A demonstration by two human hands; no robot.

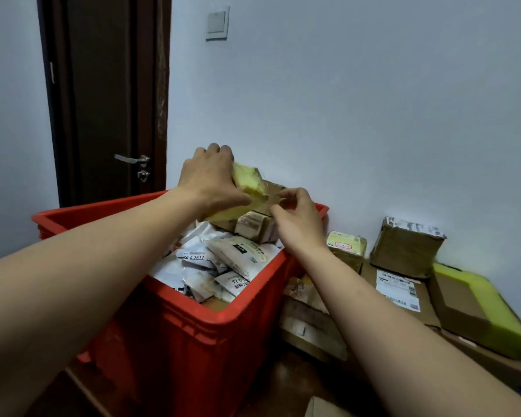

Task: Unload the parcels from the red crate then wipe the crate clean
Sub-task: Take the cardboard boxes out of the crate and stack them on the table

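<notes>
Left hand (211,179) and right hand (295,218) hold a parcel (250,180) — half hidden.

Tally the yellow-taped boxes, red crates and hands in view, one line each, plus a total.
Yellow-taped boxes: 3 (held box, small box by the wall, large box at far right)
Red crate: 1
Hands: 2 (left hand, right hand)
Total: 6

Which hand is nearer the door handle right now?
Left. The left hand grips the yellow-taped parcel just right of the door handle; the right hand pinches that parcel's end, farther right.
</notes>
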